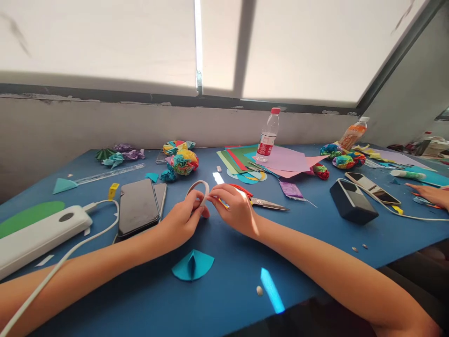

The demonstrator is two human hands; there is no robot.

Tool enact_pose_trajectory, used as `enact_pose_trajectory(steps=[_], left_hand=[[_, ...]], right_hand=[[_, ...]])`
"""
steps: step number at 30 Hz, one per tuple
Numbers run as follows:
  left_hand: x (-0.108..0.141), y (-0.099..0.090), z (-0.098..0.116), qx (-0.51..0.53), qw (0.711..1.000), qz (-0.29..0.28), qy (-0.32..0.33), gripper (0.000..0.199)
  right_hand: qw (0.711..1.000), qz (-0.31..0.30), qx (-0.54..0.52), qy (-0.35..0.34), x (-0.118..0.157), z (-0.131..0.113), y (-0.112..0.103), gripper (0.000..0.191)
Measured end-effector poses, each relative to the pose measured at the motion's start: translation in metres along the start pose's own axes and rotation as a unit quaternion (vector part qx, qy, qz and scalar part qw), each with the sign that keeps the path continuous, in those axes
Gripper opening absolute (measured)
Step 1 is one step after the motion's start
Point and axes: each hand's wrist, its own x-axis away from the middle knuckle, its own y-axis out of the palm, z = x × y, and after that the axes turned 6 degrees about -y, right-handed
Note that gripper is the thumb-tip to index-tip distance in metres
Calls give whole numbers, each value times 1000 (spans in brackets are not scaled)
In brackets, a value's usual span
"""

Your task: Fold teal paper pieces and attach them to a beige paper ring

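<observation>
My left hand (187, 213) grips a thin, pale roll of tape (204, 186), held on edge above the blue table. My right hand (235, 206) meets it at the roll's right side, its thumb and fingers pinched together at the tape's edge; the exact bit between the fingertips is too small to see. Just beyond the right hand lie scissors (270, 204) with red handles, partly covered by that hand. Nearer to me, below both hands, a folded teal paper fan piece (193, 266) rests on the table.
Two phones (139, 206) and a white power bank (45, 236) with a cable lie left. Crumpled paper flowers (184, 161), coloured sheets (284, 159) and a bottle (267, 138) stand behind. At right are a black box (352, 201) and another person's hand (430, 194).
</observation>
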Motion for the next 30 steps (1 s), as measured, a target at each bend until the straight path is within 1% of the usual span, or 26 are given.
enact_pose_trajectory(steps=[2, 4, 6, 8, 10, 11, 13, 15, 18, 19, 22, 23, 25, 26, 30], left_hand=[[1, 1, -2, -11, 1000, 10, 10, 14], [1, 2, -5, -24, 999, 20, 9, 14], [2, 3, -9, -23, 999, 24, -7, 18], [3, 5, -13, -4, 999, 23, -31, 23], [4, 8, -15, 17, 999, 29, -39, 21], [5, 9, -16, 19, 999, 31, -37, 21], [7, 11, -16, 22, 999, 30, -27, 23], [8, 14, -15, 31, 999, 26, -23, 26], [7, 15, -15, 57, 997, 27, -35, 29], [6, 15, -16, 67, 997, 28, -40, 29], [7, 13, -16, 97, 993, 31, -53, 29], [7, 12, -15, 102, 993, 31, -58, 29], [8, 9, -13, 104, 992, 29, -69, 30], [9, 8, -12, 102, 992, 28, -74, 30], [9, 6, -8, 86, 992, 25, -87, 32]], right_hand=[[999, -32, -1, -10, 0, 1, -1, 14], [998, -51, -1, -22, -1, -1, -1, 13], [997, -65, 6, -42, -2, -6, -1, 13], [993, -86, 25, -80, -3, -11, -1, 15], [987, -103, 57, -111, -4, -15, -1, 18], [986, -101, 75, -109, -4, -16, -1, 17], [987, -80, 110, -83, -4, -17, -1, 17], [988, -68, 126, -57, -3, -17, -2, 23], [987, -89, 126, -48, -2, -15, -3, 31], [988, -93, 122, -34, -3, -14, -4, 36], [985, -105, 131, 38, -4, -8, -8, 50], [980, -120, 147, 58, -5, -4, -9, 46], [974, -138, 162, 72, -6, 6, -13, 25], [972, -143, 170, 80, -6, 12, -15, 22], [960, -165, 197, 108, -6, 29, -20, 25]])
